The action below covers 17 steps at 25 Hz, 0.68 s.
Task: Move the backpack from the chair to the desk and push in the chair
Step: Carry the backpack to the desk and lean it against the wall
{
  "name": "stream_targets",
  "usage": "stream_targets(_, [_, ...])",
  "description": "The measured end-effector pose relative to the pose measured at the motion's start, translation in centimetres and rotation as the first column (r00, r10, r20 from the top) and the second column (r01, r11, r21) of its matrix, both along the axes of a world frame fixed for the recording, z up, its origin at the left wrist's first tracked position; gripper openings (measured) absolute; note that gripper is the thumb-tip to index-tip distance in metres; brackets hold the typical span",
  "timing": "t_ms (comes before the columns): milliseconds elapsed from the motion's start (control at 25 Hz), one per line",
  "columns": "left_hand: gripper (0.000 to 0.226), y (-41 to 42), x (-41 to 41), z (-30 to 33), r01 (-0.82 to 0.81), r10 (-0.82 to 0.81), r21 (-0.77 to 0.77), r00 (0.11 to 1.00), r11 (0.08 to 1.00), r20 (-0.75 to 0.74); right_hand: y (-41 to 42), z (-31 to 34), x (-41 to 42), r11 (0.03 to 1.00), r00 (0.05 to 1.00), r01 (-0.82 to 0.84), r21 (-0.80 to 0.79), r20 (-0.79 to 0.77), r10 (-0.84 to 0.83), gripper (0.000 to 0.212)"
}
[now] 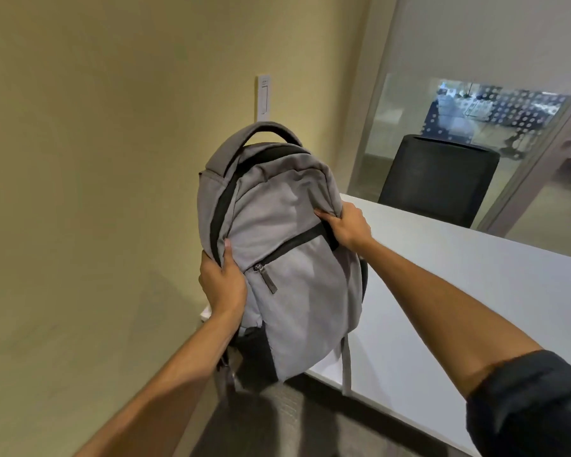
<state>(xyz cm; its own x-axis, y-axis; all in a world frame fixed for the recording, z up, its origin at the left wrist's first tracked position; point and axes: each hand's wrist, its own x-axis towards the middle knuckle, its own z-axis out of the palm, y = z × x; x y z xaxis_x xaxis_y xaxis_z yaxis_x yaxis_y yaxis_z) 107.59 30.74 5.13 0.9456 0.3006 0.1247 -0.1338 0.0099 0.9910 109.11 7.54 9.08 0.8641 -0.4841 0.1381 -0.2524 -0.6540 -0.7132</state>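
Note:
A grey backpack [287, 245] with black zip trim and a top handle stands upright at the near left corner of the white desk [459, 308]. Its lower part hangs partly over the desk's edge, and a grey strap dangles down the front. My left hand [223, 285] grips the backpack's left side. My right hand [345, 225] pinches the fabric on its right side by the slanted pocket zip. A black chair [439, 179] stands at the far side of the desk, only its backrest visible.
A yellow wall runs close on the left, with a white wall plate [263, 97] behind the backpack. A glass partition [409, 103] and a door frame [538, 166] stand behind the chair. Grey carpet [271, 423] lies below the desk's near edge.

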Motion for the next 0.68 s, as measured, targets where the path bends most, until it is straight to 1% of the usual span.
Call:
stream_targets(160, [0.049, -0.7, 3.4, -2.4, -0.05, 0.052, 0.023, 0.996, 0.998, -0.068, -0.3, -1.7, 4.8, 0.999, 0.999, -0.025, -0.026, -0.049, 0.024, 0.055])
stream_targets(280, [0.055, -0.9, 6.3, -3.9, -0.058, 0.06, 0.025, 0.996, 0.998, -0.068, -0.5, -3.2, 7.8, 0.999, 0.997, -0.038, -0.031, -0.063, 0.036, 0.057])
stream_targets(440, [0.054, -1.1, 9.7, -4.0, -0.097, 0.099, 0.033, 0.994, 0.995, -0.057, -0.5, -3.9, 11.2, 0.998, 0.998, -0.034, -0.043, -0.056, 0.031, 0.058])
stream_targets(560, [0.058, -1.1, 11.8, -4.1, -0.076, 0.079, 0.053, 0.995, 0.996, -0.055, -0.2, -4.0, 14.2, 0.998, 0.997, -0.052, 0.028, -0.061, 0.053, 0.056])
stream_targets(680, [0.061, -0.6, 12.5, -4.8, -0.034, 0.045, 0.13, 0.995, 0.991, -0.084, 0.0, -5.1, 16.3, 0.993, 0.995, -0.077, 0.086, -0.06, 0.082, 0.055])
